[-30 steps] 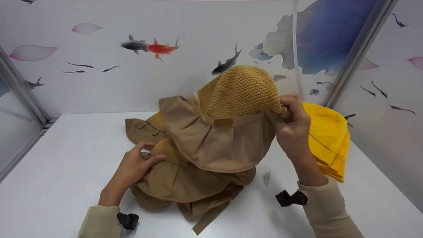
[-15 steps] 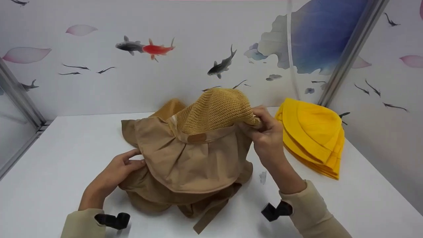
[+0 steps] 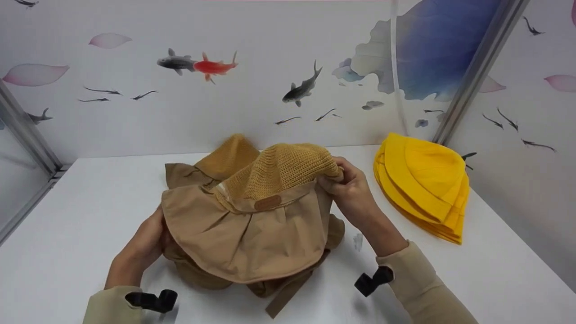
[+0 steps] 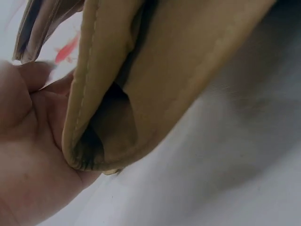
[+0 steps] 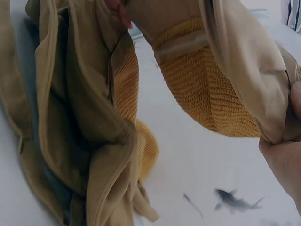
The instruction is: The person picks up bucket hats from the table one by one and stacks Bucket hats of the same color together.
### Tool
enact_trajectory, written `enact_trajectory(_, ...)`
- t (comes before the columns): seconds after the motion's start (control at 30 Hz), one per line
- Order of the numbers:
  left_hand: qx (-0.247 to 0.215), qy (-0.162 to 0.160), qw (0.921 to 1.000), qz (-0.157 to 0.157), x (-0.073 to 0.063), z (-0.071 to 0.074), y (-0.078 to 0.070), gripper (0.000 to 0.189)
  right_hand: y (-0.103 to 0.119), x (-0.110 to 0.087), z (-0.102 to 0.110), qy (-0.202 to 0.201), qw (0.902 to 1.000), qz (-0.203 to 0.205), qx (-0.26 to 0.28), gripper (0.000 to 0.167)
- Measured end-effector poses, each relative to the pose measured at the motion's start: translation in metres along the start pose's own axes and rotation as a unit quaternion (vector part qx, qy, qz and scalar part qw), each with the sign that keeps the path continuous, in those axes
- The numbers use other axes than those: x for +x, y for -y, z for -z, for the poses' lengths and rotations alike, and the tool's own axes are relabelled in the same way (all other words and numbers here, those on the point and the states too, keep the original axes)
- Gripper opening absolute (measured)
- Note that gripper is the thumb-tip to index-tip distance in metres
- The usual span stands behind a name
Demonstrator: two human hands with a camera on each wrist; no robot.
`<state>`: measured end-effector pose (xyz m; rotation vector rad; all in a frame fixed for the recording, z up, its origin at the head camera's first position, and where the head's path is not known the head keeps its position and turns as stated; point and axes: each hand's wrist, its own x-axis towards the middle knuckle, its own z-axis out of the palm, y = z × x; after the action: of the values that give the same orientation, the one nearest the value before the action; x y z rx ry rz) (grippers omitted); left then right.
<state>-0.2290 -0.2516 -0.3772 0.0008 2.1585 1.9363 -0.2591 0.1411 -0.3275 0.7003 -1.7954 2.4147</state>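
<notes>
The tan cloth-brimmed hat with a mustard knitted crown (image 3: pixel 252 225) sits lower and further left in the head view than a second ago, over the centre of the heap of brown cloth hats (image 3: pixel 202 276). My right hand (image 3: pixel 353 191) pinches its right edge, thumb and fingers clamped on the cloth. The brim now hides the fingers of my left hand (image 3: pixel 148 231), so I can't tell whether they grip. The small brown patch (image 3: pixel 267 202) on the hatband is too small to read.
</notes>
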Motion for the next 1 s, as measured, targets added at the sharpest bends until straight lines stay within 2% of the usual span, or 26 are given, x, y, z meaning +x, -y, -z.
enact_trajectory(0.13,-0.006,0.014,0.9997,-0.019,-0.001,-0.001,-0.002,0.091,-0.009,0.003,0.007,0.008,0.9984,-0.047,-0.032,0.034)
enact_trajectory(0.27,0.028,0.018,0.9994,-0.008,-0.003,0.000,-0.004,0.085,-0.014,0.004,0.013,0.001,0.9900,-0.089,-0.109,0.027)
enact_trajectory(0.33,0.048,0.017,0.9987,0.000,-0.003,0.000,-0.004,0.075,-0.015,0.004,0.016,0.000,0.9794,-0.111,-0.169,0.027)
enact_trajectory(0.4,0.069,0.009,0.9976,0.007,-0.001,-0.001,-0.004,0.069,-0.016,0.004,0.017,0.003,0.9646,-0.127,-0.231,0.030)
enact_trajectory(0.5,0.084,-0.007,0.9964,-0.004,0.002,-0.004,-0.004,0.063,-0.017,0.004,0.018,0.009,0.9422,-0.140,-0.304,0.031)
enact_trajectory(0.67,0.083,-0.032,0.9951,-0.043,0.001,-0.005,-0.006,0.052,-0.019,0.003,0.023,0.025,0.9100,-0.147,-0.387,0.033)
enact_trajectory(0.77,0.060,-0.054,0.9960,-0.038,0.000,-0.007,-0.008,0.031,-0.017,0.003,0.026,0.051,0.8950,-0.147,-0.418,0.037)
enact_trajectory(0.87,0.035,-0.072,0.9963,-0.031,0.000,-0.010,-0.010,0.016,-0.014,0.003,0.027,0.067,0.8942,-0.151,-0.416,0.034)
enact_trajectory(0.93,0.020,-0.079,0.9962,-0.030,0.000,-0.011,-0.012,0.020,-0.012,0.003,0.026,0.066,0.9006,-0.143,-0.405,0.030)
enact_trajectory(1.0,-0.002,-0.079,0.9965,-0.029,0.001,-0.012,-0.012,0.026,-0.011,0.003,0.024,0.053,0.9132,-0.122,-0.385,0.026)
